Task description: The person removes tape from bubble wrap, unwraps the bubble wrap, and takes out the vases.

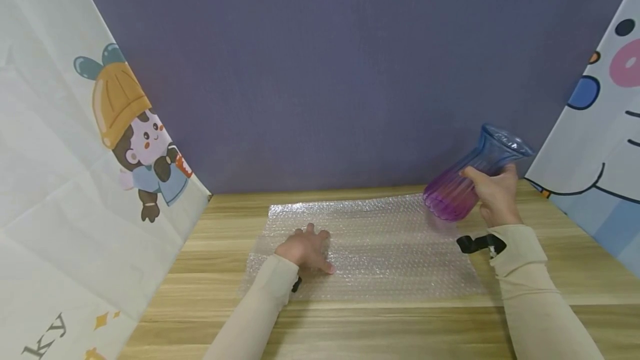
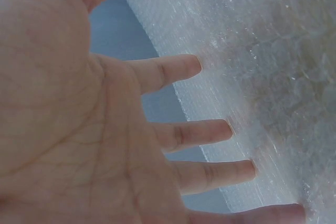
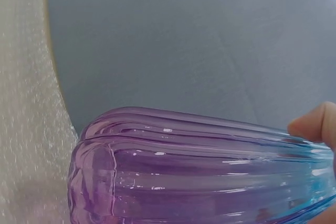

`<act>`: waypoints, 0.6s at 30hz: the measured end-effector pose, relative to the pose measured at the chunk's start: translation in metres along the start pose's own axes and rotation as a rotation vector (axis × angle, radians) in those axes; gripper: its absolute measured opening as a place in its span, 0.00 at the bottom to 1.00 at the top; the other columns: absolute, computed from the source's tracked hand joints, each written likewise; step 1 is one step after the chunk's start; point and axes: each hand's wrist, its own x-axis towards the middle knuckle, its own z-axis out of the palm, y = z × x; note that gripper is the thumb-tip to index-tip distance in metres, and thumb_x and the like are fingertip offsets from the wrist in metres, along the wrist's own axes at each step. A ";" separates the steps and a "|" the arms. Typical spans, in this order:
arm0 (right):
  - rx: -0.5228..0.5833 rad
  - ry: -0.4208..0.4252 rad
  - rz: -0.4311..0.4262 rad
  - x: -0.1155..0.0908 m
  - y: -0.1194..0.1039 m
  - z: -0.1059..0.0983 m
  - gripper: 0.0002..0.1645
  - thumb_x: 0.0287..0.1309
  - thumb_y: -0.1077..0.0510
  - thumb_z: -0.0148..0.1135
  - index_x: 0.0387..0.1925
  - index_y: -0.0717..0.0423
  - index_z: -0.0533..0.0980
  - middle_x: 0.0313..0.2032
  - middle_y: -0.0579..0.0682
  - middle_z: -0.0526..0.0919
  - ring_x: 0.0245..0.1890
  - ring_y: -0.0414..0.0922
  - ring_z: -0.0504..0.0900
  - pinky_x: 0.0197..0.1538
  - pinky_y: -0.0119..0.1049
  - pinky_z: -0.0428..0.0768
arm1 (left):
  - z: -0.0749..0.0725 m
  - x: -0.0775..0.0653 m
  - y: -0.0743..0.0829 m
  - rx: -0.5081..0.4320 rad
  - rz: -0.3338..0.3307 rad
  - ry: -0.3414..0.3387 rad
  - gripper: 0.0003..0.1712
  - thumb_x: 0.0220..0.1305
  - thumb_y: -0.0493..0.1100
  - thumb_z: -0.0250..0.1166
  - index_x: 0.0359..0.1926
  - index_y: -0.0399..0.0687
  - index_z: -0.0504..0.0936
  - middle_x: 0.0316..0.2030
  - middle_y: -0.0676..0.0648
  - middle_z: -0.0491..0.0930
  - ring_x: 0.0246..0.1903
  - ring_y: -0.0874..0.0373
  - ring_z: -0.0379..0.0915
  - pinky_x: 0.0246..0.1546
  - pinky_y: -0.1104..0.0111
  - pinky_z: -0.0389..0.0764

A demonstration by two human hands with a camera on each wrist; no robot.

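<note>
A ribbed glass vase (image 1: pixel 456 188), blue at its flared mouth and purple at its base, tilts over the right end of a bubble wrap sheet (image 1: pixel 380 249). My right hand (image 1: pixel 495 193) grips it around the narrow neck; in the right wrist view the vase (image 3: pixel 210 171) lies across the lower part, a fingertip at its blue end. My left hand (image 1: pixel 306 248) is spread palm down over the left part of the sheet. In the left wrist view the fingers (image 2: pixel 205 132) are straight and apart, their tips close to the bubble wrap (image 2: pixel 283 77).
The sheet lies flat on a wood-grain table (image 1: pixel 360 332). A dark blue-grey wall (image 1: pixel 340 82) rises behind it. A white cartoon-printed panel (image 1: pixel 60 193) flanks the left side, another printed panel (image 1: pixel 600 165) the right. A black strap (image 1: pixel 480 244) circles the right wrist.
</note>
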 end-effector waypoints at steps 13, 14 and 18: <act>-0.033 0.050 0.011 0.007 0.004 -0.004 0.43 0.48 0.71 0.73 0.61 0.41 0.63 0.48 0.36 0.70 0.47 0.34 0.71 0.45 0.22 0.75 | 0.001 0.001 -0.001 0.006 0.011 -0.001 0.54 0.52 0.66 0.76 0.76 0.57 0.65 0.78 0.34 0.55 0.72 0.27 0.57 0.69 0.34 0.67; -0.031 0.052 0.014 0.008 0.005 -0.004 0.44 0.49 0.71 0.73 0.61 0.40 0.63 0.48 0.36 0.70 0.47 0.34 0.71 0.46 0.23 0.75 | 0.001 0.001 -0.001 0.006 0.011 -0.001 0.54 0.52 0.66 0.76 0.76 0.57 0.65 0.78 0.34 0.55 0.72 0.26 0.57 0.69 0.34 0.67; -0.029 0.062 0.021 0.009 0.006 -0.005 0.44 0.49 0.70 0.73 0.61 0.40 0.62 0.49 0.35 0.69 0.49 0.34 0.71 0.49 0.24 0.75 | 0.001 0.001 -0.001 0.014 0.013 -0.001 0.54 0.52 0.66 0.76 0.76 0.56 0.66 0.77 0.33 0.56 0.72 0.26 0.58 0.68 0.34 0.67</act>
